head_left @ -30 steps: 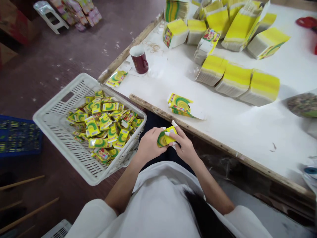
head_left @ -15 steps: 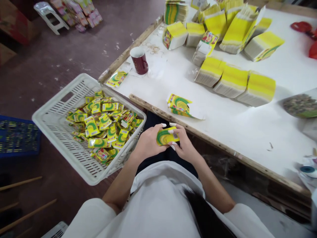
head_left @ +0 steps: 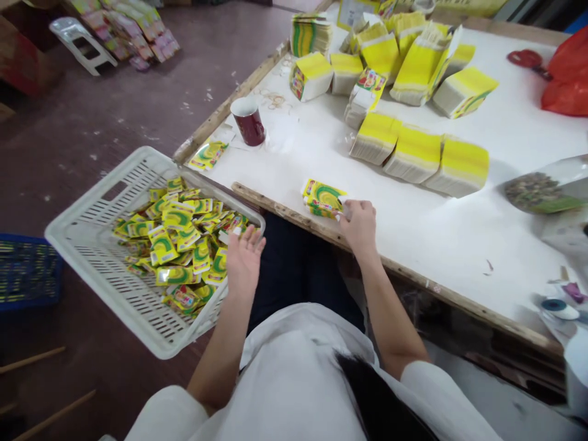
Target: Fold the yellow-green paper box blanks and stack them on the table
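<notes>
My left hand (head_left: pixel 243 257) hovers open, palm up, over the near right corner of a white plastic basket (head_left: pixel 92 208) holding several small yellow-and-green boxes (head_left: pixel 179 239). My right hand (head_left: pixel 359 223) rests on the white table (head_left: pixel 413 220) near its front edge. Its fingertips touch a small pile of flat yellow-and-green carton blanks (head_left: pixel 324 197). Whether they grip a blank I cannot tell.
Stacks of yellow carton blanks (head_left: pixel 413 153) lie across the table's middle and back. A dark red mug (head_left: pixel 248 119) stands near the left edge. A red bag (head_left: pixel 567 73) is at the far right, a blue crate (head_left: pixel 27 269) on the floor left.
Both hands held one folded box in my lap. Now the box is gone from them: the left hand has swung over the basket, the right has reached to the blank pile.
</notes>
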`<control>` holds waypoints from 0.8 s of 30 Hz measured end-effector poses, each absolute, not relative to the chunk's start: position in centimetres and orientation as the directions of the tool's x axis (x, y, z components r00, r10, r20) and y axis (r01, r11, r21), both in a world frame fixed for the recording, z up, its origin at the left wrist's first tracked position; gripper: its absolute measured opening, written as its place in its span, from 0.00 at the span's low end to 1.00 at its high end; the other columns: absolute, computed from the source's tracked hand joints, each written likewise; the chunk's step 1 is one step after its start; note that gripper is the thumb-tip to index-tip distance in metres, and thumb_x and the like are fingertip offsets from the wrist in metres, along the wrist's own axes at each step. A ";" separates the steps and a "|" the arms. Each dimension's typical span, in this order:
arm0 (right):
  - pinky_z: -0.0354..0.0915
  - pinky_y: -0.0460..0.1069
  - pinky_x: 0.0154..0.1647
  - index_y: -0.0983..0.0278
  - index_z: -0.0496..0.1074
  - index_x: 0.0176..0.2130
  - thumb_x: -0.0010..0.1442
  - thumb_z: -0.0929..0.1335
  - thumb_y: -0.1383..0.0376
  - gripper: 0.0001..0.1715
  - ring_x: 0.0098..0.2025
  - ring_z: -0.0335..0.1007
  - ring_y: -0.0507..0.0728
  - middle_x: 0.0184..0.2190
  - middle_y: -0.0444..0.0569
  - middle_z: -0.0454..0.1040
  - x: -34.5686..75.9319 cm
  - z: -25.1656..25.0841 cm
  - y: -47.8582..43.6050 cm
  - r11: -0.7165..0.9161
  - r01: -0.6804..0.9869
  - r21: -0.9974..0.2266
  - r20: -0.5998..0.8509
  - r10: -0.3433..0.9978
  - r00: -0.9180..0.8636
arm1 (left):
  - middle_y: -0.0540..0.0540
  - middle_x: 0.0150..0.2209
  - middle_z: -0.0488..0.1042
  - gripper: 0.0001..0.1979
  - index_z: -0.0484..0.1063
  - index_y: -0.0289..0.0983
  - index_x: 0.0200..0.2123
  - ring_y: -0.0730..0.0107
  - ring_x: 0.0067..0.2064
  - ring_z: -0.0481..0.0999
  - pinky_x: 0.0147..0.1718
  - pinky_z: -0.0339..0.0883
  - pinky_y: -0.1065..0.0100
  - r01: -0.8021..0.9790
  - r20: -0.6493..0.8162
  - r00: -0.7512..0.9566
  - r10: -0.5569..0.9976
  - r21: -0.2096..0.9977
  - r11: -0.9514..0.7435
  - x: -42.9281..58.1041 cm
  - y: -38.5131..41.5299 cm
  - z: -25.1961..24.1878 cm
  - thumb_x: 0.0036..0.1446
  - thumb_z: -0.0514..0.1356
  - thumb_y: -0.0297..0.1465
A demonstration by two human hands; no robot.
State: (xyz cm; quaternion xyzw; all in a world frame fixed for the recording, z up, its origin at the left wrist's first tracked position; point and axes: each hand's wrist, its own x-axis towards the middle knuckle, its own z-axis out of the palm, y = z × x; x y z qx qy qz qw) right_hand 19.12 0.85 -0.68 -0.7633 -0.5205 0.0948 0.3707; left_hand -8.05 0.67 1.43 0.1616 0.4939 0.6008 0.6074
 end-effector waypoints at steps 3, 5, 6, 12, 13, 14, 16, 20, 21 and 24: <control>0.64 0.66 0.53 0.63 0.71 0.38 0.52 0.73 0.68 0.12 0.46 0.63 0.66 0.41 0.57 0.70 19.1 -1.5 2.0 -0.204 0.738 -0.643 0.218 0.876 0.431 | 0.43 0.45 0.77 0.19 0.69 0.38 0.42 0.72 0.39 0.79 0.37 0.72 0.72 -0.538 -0.435 -0.087 0.896 0.778 0.325 -6.5 -0.9 0.7 0.53 0.68 0.41; 0.63 0.65 0.53 0.61 0.68 0.36 0.50 0.74 0.69 0.14 0.45 0.63 0.65 0.39 0.54 0.70 19.0 -1.5 2.1 -0.181 0.709 -0.682 0.220 0.873 0.435 | 0.46 0.41 0.78 0.21 0.69 0.38 0.42 0.75 0.35 0.77 0.33 0.70 0.74 -0.528 -0.456 -0.060 0.888 0.769 0.360 -5.7 -1.7 0.6 0.49 0.70 0.40; 0.63 0.63 0.53 0.60 0.66 0.35 0.49 0.74 0.70 0.15 0.45 0.64 0.64 0.37 0.52 0.70 19.0 -1.3 2.0 -0.169 0.685 -0.709 0.218 0.871 0.441 | 0.46 0.39 0.78 0.22 0.69 0.38 0.42 0.75 0.33 0.77 0.32 0.70 0.74 -0.519 -0.466 -0.041 0.884 0.765 0.380 -5.4 -1.9 0.6 0.48 0.71 0.40; 0.65 0.53 0.38 0.58 0.59 0.41 0.59 0.69 0.64 0.14 0.32 0.68 0.56 0.35 0.50 0.72 17.4 1.0 -0.6 -0.081 0.530 -0.844 0.211 0.859 0.467 | 0.40 0.49 0.76 0.36 0.67 0.38 0.51 0.64 0.45 0.78 0.41 0.72 0.65 -0.491 -0.323 0.144 0.935 0.797 0.351 -3.7 -2.8 0.5 0.43 0.72 0.50; 0.65 0.52 0.35 0.58 0.60 0.41 0.59 0.69 0.62 0.14 0.30 0.67 0.55 0.35 0.49 0.72 16.7 1.4 -1.3 -0.051 0.516 -0.855 0.213 0.873 0.440 | 0.39 0.54 0.74 0.40 0.66 0.40 0.52 0.60 0.50 0.77 0.46 0.72 0.62 -0.501 -0.255 0.151 0.955 0.813 0.297 -3.3 -2.9 0.7 0.40 0.73 0.52; 0.65 0.50 0.32 0.58 0.60 0.40 0.58 0.70 0.61 0.14 0.29 0.67 0.54 0.34 0.47 0.72 15.7 1.8 -2.2 -0.013 0.497 -0.868 0.204 0.902 0.381 | 0.38 0.57 0.71 0.43 0.65 0.41 0.53 0.56 0.55 0.75 0.49 0.72 0.59 -0.510 -0.190 0.145 0.971 0.827 0.238 -3.0 -3.0 0.9 0.38 0.73 0.55; 0.64 0.48 0.27 0.58 0.63 0.38 0.56 0.71 0.61 0.13 0.25 0.65 0.52 0.28 0.41 0.70 13.4 2.5 -4.0 0.054 0.432 -0.900 0.152 0.969 0.196 | 0.38 0.57 0.71 0.46 0.65 0.43 0.53 0.51 0.58 0.72 0.50 0.71 0.55 -0.503 -0.112 0.140 0.984 0.848 0.168 -2.2 -3.0 1.6 0.36 0.69 0.62; 0.63 0.45 0.25 0.58 0.62 0.37 0.58 0.71 0.59 0.14 0.26 0.62 0.50 0.27 0.39 0.66 9.3 2.8 -6.8 -0.008 0.046 -0.999 -0.012 0.996 -0.092 | 0.39 0.39 0.72 0.46 0.69 0.40 0.45 0.52 0.46 0.75 0.39 0.73 0.56 -0.418 -0.161 0.087 0.983 0.890 0.183 -1.3 -2.6 3.4 0.39 0.52 0.73; 0.64 0.45 0.27 0.58 0.62 0.38 0.58 0.71 0.58 0.15 0.27 0.63 0.50 0.28 0.39 0.67 8.6 2.7 -7.3 -0.018 -0.011 -1.000 -0.017 0.997 -0.080 | 0.42 0.35 0.70 0.45 0.68 0.40 0.43 0.56 0.41 0.75 0.37 0.72 0.57 -0.410 -0.164 0.037 0.986 0.897 0.165 -1.3 -2.4 3.6 0.41 0.49 0.73; 0.67 0.47 0.33 0.58 0.63 0.44 0.55 0.74 0.60 0.21 0.32 0.67 0.52 0.33 0.41 0.71 7.7 2.5 -7.9 -0.001 -0.033 -0.999 0.001 0.998 -0.061 | 0.50 0.27 0.60 0.37 0.65 0.41 0.37 0.70 0.28 0.65 0.30 0.69 0.65 -0.432 -0.150 -0.119 0.982 0.898 0.085 -1.3 -2.1 3.6 0.49 0.48 0.69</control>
